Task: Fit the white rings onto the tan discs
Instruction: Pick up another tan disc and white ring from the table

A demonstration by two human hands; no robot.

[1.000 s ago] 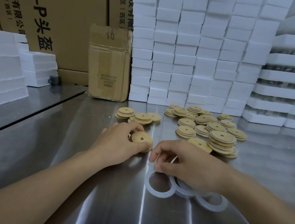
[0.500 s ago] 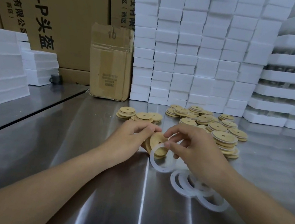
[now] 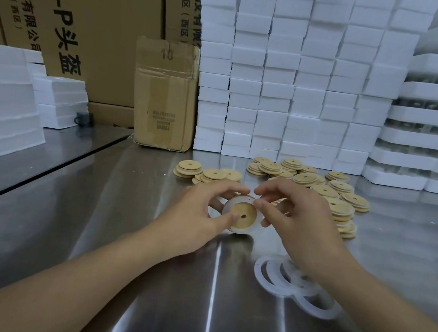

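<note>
Ring [image 3: 234, 230] up from its low hang: half a second back it dangled below the disc from the right hand. Now it sits round the disc [image 3: 244, 222], whose face is turned toward the camera. Both hands have drawn together, raised just above the table [image 3: 97, 220].

Left hand [image 3: 199, 212]: thumb pressed on the disc face beside the centre hole, forefinger curled over the rim at 12 o'clock. This pinch steadies the disc for the fitting.

Right hand [image 3: 296, 223]: fingers [image 3: 262, 207] pinching the ring's edge at 1 to 3 o'clock of the disc, likely working it over the rim. Cannot tell whether the ring is seated all the way round, as that side is behind the right fingers.

Loose rings [image 3: 265, 276] lie overlapped on the table at 5 o'clock of the held disc, partly under the right wrist. Close supply for the picking hand.

Big pile [image 3: 345, 199] of discs at 2 o'clock, many showing white edges, so probably finished ones. Small pile [image 3: 212, 174] at 11 o'clock looks bare tan, probably the stock, on the left hand's side.

Judgement: mid-fit on one disc. Next comes running the fingers round the edge to seat the ring evenly. Risk: the ring springs off one side while the other is pressed.
</note>
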